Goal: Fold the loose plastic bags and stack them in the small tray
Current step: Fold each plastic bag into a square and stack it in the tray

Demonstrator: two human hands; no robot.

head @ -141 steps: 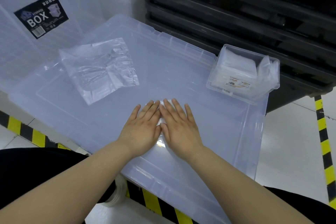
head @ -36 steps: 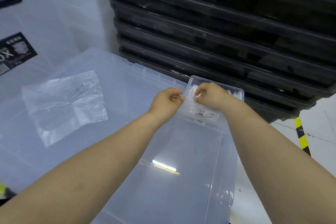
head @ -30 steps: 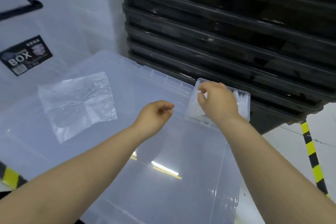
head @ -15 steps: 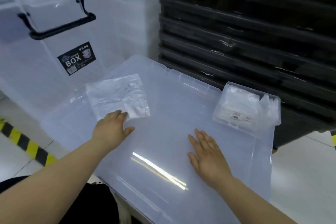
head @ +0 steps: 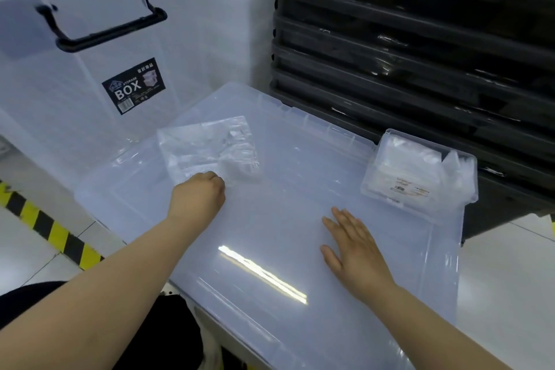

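Note:
A pile of loose clear plastic bags (head: 207,150) lies on the left part of a big translucent lid (head: 285,189). My left hand (head: 198,198) is closed on the near edge of that pile. Flat on the lid to the right rests my right hand (head: 351,243), fingers apart and holding nothing. The small clear tray (head: 417,198) stands at the lid's far right corner with folded bags stacked inside it.
A large clear storage box (head: 90,63) with a black handle and a "BOX" label stands behind on the left. Stacked black crates (head: 420,39) rise at the back right. Yellow-black floor tape (head: 51,231) runs along the left.
Both hands left the small tray after putting a folded bag into it. My left hand moved to the loose pile and closed on its edge. My right hand came down flat on the lid.

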